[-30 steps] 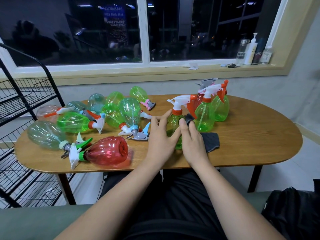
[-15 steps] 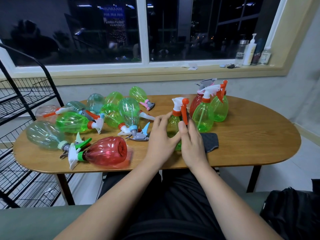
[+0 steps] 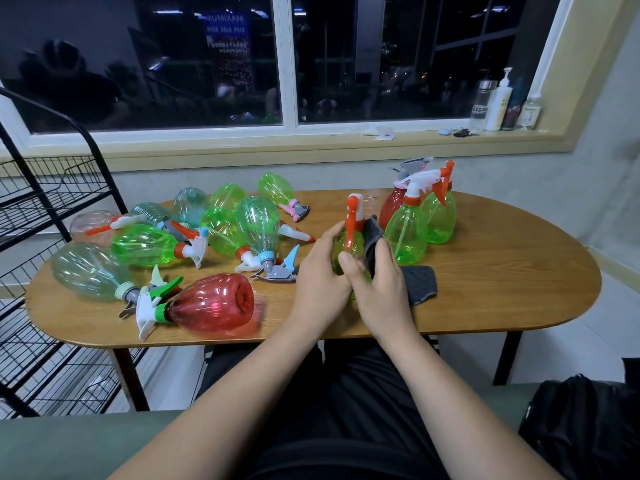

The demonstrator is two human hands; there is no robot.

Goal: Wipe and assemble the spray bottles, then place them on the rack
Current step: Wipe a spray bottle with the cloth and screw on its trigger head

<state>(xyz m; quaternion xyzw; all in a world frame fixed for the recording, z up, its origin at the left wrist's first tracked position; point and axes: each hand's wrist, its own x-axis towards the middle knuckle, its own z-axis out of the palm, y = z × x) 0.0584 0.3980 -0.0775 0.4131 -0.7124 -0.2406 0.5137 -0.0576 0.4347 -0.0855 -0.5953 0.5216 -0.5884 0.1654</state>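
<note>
A green spray bottle (image 3: pixel 341 252) with an orange and white trigger head stands upright near the table's front edge. My left hand (image 3: pixel 320 277) grips its left side. My right hand (image 3: pixel 379 289) presses a dark grey cloth (image 3: pixel 417 280) against its right side, thumb across the front. Three assembled bottles stand behind: a green one (image 3: pixel 407 237), another green one (image 3: pixel 440 220) and a red one (image 3: pixel 389 211). Several bottles lie on their sides at the left, among them a red one (image 3: pixel 214 301).
The oval wooden table (image 3: pixel 502 282) has bare room at its right end. A black wire rack (image 3: pixel 41 209) stands left of the table. Bottles and small items sit on the windowsill (image 3: pixel 498 105). A black bag (image 3: pixel 581 420) lies at lower right.
The bottle in my hands has turned, so its trigger head that pointed left now faces me. The cloth has risen along the bottle's right side.
</note>
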